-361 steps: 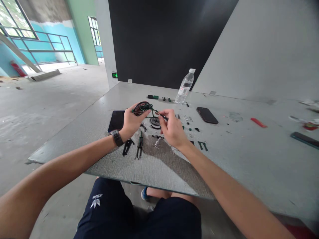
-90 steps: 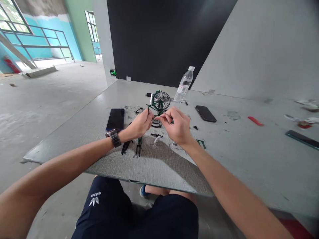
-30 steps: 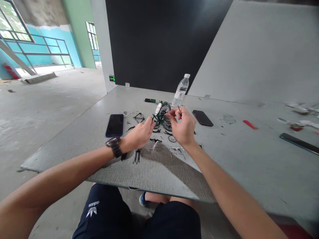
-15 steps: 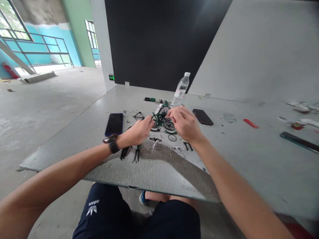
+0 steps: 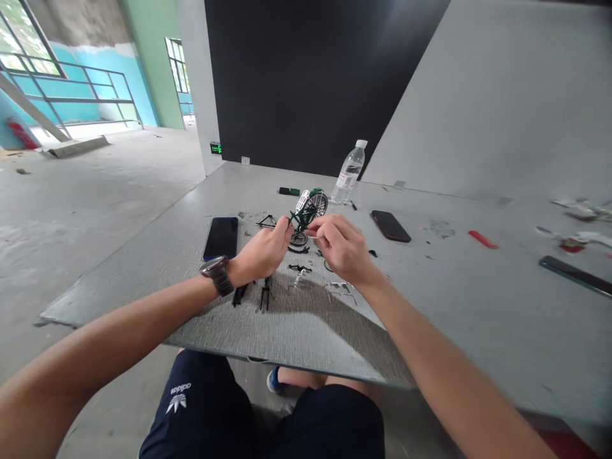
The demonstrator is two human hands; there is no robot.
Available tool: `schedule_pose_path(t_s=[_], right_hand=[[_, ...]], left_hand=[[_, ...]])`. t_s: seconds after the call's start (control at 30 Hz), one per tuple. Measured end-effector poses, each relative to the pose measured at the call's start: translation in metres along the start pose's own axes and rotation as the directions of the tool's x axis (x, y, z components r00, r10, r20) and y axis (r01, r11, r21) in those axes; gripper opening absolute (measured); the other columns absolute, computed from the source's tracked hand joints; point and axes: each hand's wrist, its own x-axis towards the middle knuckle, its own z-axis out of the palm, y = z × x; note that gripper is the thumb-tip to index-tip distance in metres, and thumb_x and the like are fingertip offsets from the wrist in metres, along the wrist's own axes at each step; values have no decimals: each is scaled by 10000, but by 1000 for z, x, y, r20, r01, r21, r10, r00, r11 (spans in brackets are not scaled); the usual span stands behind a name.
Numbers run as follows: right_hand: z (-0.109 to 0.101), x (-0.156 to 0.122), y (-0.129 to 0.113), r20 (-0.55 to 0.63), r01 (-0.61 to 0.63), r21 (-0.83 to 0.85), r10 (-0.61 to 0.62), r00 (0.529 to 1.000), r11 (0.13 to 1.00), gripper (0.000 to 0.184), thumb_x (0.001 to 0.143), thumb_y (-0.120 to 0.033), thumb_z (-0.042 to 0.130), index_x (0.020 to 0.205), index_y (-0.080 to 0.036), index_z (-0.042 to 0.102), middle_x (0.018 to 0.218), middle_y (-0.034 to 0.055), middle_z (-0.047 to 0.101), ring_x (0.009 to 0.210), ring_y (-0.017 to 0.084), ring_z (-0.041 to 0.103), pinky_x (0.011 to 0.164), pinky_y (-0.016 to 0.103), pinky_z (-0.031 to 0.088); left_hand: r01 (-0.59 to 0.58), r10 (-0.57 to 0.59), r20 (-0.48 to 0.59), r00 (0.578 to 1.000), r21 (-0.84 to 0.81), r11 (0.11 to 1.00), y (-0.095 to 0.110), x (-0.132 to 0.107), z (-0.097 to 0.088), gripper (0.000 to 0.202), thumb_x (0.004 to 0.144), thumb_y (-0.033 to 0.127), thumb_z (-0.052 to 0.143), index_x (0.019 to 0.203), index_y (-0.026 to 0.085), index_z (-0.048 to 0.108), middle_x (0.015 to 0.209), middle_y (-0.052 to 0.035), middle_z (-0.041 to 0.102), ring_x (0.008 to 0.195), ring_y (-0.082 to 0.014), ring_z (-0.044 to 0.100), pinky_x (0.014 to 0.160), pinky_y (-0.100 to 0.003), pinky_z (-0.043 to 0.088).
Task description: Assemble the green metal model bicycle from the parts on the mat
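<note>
- Bike (image 5: 313, 206) is grasped low on its frame by the left hand (image 5: 266, 250), tilted, its white rack (image 5: 301, 201) raised beyond the fingertips.
- By this hold, it seems, its middle is left open to the right hand (image 5: 340, 245).
- Thin rod (image 5: 312, 238) appears to be pinched in the right fingers, drawn together beside the bike; its tip cannot be made out.
- Wheel (image 5: 299, 239) is seen just below the left fingertips; whether it is joined to the bike cannot be told.
- Fork (image 5: 265, 294) and silver parts (image 5: 341, 289) are laid nearer the body than the fingers, spread apparently so that each can be told apart.
- Phone (image 5: 221, 238) is set left of the fingers, bottle (image 5: 351, 172) beyond them, likely out of the way.
- Forearms are brought in from both sides; the left hand is turned knuckles up, the right hand is bent inward with its fingers curled.
</note>
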Motion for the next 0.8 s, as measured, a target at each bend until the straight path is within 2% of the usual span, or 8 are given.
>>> schedule_pose_path(t_s=[0.27, 0.4, 0.63, 0.8], right_hand=[[4, -1, 0, -73, -88, -3, 88, 993, 996, 320, 971, -98, 512, 785, -269, 316, 870, 32, 591, 854, 174, 625, 744, 337, 530], [5, -1, 1, -77, -188, 26, 190, 979, 982, 343, 994, -174, 523, 779, -272, 275, 829, 23, 561, 818, 171, 619, 706, 334, 494], [10, 4, -7, -76, -436, 67, 441, 894, 897, 379, 973, -312, 573, 757, -275, 263, 691, -17, 502, 681, 168, 572, 616, 333, 402], [13, 3, -7, -13, -579, 193, 592, 806, 792, 416, 928, -357, 625, 735, -274, 266, 695, -11, 560, 660, 162, 578, 626, 337, 409]], left_hand=[[109, -108, 46, 993, -36, 993, 7, 3, -3, 219, 1065, 259, 215, 1030, 185, 419, 754, -28, 540, 493, -135, 364, 508, -362, 187], [147, -145, 24, 989, -106, 983, 8, 3, -3, 193, 1062, 273, 241, 1020, 196, 413, 670, 8, 478, 481, -141, 347, 513, -359, 182], [157, -182, -73, 981, -261, 953, 6, 3, -3, 181, 1063, 285, 282, 977, 221, 428, 682, 9, 518, 528, -138, 446, 547, -320, 284], [173, -205, -80, 976, -297, 939, 6, 3, -4, 189, 1063, 292, 306, 964, 220, 450, 641, 35, 465, 517, -135, 414, 569, -324, 292]])
